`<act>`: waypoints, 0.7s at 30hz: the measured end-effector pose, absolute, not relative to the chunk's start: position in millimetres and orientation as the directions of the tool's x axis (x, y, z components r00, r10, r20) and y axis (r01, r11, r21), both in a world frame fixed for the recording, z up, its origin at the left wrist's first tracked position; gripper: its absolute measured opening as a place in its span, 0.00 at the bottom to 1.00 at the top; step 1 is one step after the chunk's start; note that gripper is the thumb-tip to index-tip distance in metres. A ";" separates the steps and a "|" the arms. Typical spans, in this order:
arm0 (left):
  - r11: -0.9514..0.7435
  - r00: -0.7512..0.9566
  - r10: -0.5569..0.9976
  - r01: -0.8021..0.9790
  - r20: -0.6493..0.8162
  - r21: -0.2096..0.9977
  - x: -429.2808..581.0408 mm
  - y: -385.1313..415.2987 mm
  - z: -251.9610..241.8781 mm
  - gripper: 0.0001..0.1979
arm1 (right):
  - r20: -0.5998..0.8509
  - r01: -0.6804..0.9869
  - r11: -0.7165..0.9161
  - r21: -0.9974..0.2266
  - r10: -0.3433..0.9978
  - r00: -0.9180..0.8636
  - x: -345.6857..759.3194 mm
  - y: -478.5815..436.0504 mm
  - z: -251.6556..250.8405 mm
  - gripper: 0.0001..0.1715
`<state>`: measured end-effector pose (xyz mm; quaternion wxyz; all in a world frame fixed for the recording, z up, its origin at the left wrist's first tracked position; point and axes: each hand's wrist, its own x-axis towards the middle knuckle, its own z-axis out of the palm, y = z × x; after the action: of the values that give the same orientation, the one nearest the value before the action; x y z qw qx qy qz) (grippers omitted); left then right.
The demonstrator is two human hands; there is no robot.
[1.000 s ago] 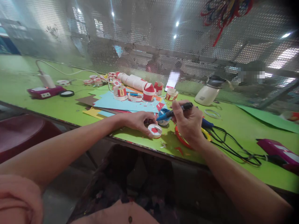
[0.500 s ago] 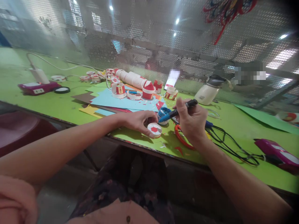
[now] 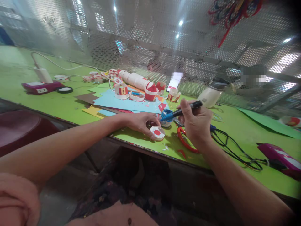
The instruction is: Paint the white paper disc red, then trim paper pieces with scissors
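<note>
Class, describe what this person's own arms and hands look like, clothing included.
The left hand and right hand are bare and ungloved, with nothing visibly worn at either wrist. A salmon-pink cloth sleeve, bunched in folds, shows high on the left arm; no right sleeve shows.

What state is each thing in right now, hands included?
Left hand: gripping the disc's edge
Disc: on the table, patterned face up
Right hand: closed around the marker
Marker: slanted, blue end low; capped or not, unclear
Tub: upright, open, blue inside
Scissors: partly hidden; open or shut, cannot tell
Phone: propped up, screen lit
Flask: standing, black top on
</note>
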<state>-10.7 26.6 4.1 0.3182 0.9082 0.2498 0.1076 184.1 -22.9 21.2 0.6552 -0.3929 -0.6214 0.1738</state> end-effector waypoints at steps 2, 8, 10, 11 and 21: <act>-0.673 0.853 0.520 0.380 0.041 0.635 -10.8 26.8 4.0 0.26 | 0.669 0.231 0.632 -0.740 0.729 0.148 185.3 -21.2 21.0 0.23; -0.667 0.849 0.529 0.400 0.021 0.628 -9.8 25.7 6.5 0.25 | 0.605 0.193 0.587 -0.786 0.795 0.046 187.0 -19.9 21.5 0.21; -0.668 0.847 0.531 0.406 0.018 0.624 -9.3 25.2 6.9 0.25 | 0.568 0.205 0.558 -0.804 0.823 -0.013 186.6 -20.7 21.7 0.20; -0.662 0.851 0.524 0.395 0.017 0.637 -9.1 24.9 6.9 0.25 | 0.550 0.208 0.545 -0.812 0.834 -0.035 186.4 -21.1 21.7 0.19; -0.669 0.859 0.510 0.361 0.048 0.650 -10.8 29.1 2.9 0.25 | 0.558 -0.083 0.571 -0.817 0.819 0.134 196.5 -21.3 36.6 0.08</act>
<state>-10.8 29.1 2.9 0.3285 0.9063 0.2403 0.1138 196.5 -21.3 36.6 0.6802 -0.3235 -0.5682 0.3316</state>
